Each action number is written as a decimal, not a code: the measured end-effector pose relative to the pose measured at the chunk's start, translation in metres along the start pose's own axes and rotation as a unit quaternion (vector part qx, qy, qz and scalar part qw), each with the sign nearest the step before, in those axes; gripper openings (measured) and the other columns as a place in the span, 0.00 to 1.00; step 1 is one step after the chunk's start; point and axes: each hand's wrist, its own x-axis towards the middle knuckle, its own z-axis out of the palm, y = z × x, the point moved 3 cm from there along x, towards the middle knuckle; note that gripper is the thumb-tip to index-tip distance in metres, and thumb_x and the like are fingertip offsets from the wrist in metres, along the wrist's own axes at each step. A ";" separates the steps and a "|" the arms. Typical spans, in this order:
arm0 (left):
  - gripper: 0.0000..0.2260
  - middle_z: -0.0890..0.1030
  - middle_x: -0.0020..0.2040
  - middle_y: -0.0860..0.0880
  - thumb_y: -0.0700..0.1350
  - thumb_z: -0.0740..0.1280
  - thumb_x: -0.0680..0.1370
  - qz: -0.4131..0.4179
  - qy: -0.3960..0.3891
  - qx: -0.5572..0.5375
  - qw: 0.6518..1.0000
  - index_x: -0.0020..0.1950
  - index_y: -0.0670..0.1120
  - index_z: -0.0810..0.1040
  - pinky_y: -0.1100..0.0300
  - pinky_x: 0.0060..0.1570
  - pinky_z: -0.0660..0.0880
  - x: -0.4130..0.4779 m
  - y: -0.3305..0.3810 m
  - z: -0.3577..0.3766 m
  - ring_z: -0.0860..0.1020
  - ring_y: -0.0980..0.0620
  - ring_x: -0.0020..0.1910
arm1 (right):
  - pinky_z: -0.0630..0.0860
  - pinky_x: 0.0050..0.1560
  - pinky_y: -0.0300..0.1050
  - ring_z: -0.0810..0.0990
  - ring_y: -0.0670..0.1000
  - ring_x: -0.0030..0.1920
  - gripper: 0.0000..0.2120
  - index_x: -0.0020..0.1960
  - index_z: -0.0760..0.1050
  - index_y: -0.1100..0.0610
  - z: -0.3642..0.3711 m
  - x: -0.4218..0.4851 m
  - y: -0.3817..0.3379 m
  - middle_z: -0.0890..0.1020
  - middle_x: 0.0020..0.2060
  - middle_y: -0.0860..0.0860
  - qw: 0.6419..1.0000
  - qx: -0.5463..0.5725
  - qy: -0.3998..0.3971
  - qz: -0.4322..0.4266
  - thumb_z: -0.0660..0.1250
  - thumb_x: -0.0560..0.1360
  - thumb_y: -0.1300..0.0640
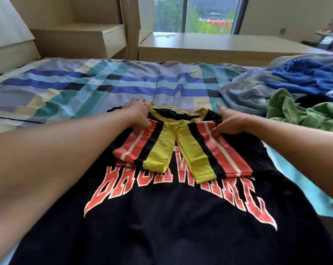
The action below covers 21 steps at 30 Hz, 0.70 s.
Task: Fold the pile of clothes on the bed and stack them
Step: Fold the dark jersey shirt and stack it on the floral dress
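Note:
A black T-shirt (161, 217) with red lettering lies flat on the bed, collar away from me. Both of its striped red, black and yellow sleeves (182, 150) are folded inward over the chest. My left hand (138, 113) rests flat on the left shoulder beside the yellow collar (173, 113), fingers spread. On the right shoulder, my right hand (228, 119) presses down with straight fingers. A pile of loose clothes (288, 92) in blue, grey-blue and green lies at the right of the bed.
The bed carries a blue, teal and cream plaid sheet (75, 88). Behind it stand a pale wooden nightstand (96, 39) and a low cabinet (219, 44) under a window. A wall panel rises at the left.

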 end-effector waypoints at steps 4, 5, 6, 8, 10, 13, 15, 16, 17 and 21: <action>0.46 0.64 0.77 0.41 0.50 0.77 0.70 -0.023 -0.082 -0.053 0.995 0.80 0.43 0.54 0.50 0.73 0.66 0.024 -0.004 -0.002 0.66 0.42 0.75 | 0.79 0.52 0.45 0.81 0.57 0.56 0.35 0.66 0.75 0.61 -0.010 0.013 -0.001 0.81 0.59 0.58 0.999 -0.041 -0.029 -0.001 0.82 0.63 0.52; 0.43 0.69 0.74 0.41 0.51 0.78 0.68 -0.030 -0.087 -0.045 0.995 0.78 0.43 0.61 0.51 0.68 0.70 0.026 -0.005 -0.006 0.71 0.42 0.70 | 0.78 0.43 0.43 0.82 0.56 0.49 0.27 0.60 0.79 0.61 -0.010 0.015 -0.005 0.83 0.53 0.57 0.998 -0.045 -0.043 -0.003 0.82 0.64 0.53; 0.37 0.75 0.68 0.41 0.51 0.79 0.67 -0.031 -0.088 -0.024 0.995 0.72 0.43 0.69 0.52 0.61 0.74 0.027 -0.004 -0.011 0.76 0.42 0.63 | 0.75 0.37 0.41 0.82 0.56 0.44 0.22 0.55 0.80 0.60 -0.011 0.017 -0.007 0.83 0.48 0.56 0.998 -0.051 -0.047 -0.006 0.81 0.65 0.55; 0.20 0.80 0.56 0.43 0.49 0.79 0.68 -0.025 -0.082 0.013 0.996 0.56 0.45 0.79 0.56 0.46 0.74 0.028 -0.003 -0.016 0.78 0.44 0.49 | 0.73 0.35 0.41 0.80 0.56 0.43 0.16 0.52 0.80 0.59 -0.014 0.021 -0.009 0.82 0.47 0.56 0.998 -0.068 -0.002 -0.009 0.79 0.68 0.56; 0.12 0.79 0.50 0.44 0.46 0.76 0.70 -0.036 -0.018 0.029 0.999 0.50 0.47 0.79 0.55 0.44 0.75 0.026 -0.005 -0.027 0.78 0.42 0.47 | 0.78 0.45 0.46 0.80 0.59 0.49 0.13 0.52 0.79 0.58 -0.028 0.025 -0.010 0.81 0.50 0.59 0.991 -0.065 0.114 -0.014 0.74 0.71 0.54; 0.10 0.80 0.51 0.42 0.44 0.70 0.74 -0.073 0.149 0.055 0.985 0.55 0.46 0.81 0.50 0.58 0.72 0.023 -0.005 -0.060 0.78 0.39 0.55 | 0.78 0.55 0.55 0.80 0.63 0.55 0.12 0.51 0.79 0.58 -0.066 0.021 -0.012 0.80 0.51 0.62 0.962 -0.057 0.265 -0.009 0.72 0.73 0.51; 0.12 0.79 0.56 0.40 0.44 0.69 0.75 -0.071 0.203 0.063 0.974 0.58 0.45 0.80 0.49 0.64 0.66 0.018 -0.002 -0.082 0.76 0.39 0.60 | 0.75 0.55 0.55 0.79 0.64 0.54 0.13 0.50 0.79 0.59 -0.086 0.013 -0.017 0.80 0.50 0.62 0.946 -0.089 0.309 -0.036 0.71 0.72 0.50; 0.13 0.79 0.56 0.39 0.45 0.69 0.75 -0.063 0.215 0.062 0.973 0.59 0.46 0.80 0.49 0.65 0.65 0.013 0.001 -0.092 0.76 0.39 0.61 | 0.75 0.54 0.55 0.80 0.64 0.53 0.12 0.49 0.79 0.58 -0.094 0.006 -0.020 0.81 0.49 0.61 0.942 -0.097 0.315 -0.057 0.70 0.72 0.51; 0.13 0.80 0.55 0.39 0.46 0.70 0.74 -0.050 0.221 0.057 0.972 0.59 0.47 0.81 0.49 0.64 0.65 0.009 0.002 -0.099 0.76 0.39 0.59 | 0.76 0.53 0.55 0.80 0.64 0.51 0.10 0.49 0.80 0.57 -0.098 0.000 -0.022 0.82 0.48 0.60 0.943 -0.096 0.309 -0.079 0.69 0.71 0.52; 0.04 0.79 0.46 0.39 0.41 0.69 0.73 0.017 0.210 0.009 0.978 0.47 0.46 0.80 0.50 0.52 0.71 -0.041 0.003 -0.115 0.77 0.35 0.53 | 0.76 0.46 0.51 0.80 0.60 0.45 0.08 0.47 0.79 0.50 -0.103 -0.053 -0.022 0.81 0.43 0.56 0.957 -0.066 0.238 -0.156 0.69 0.69 0.53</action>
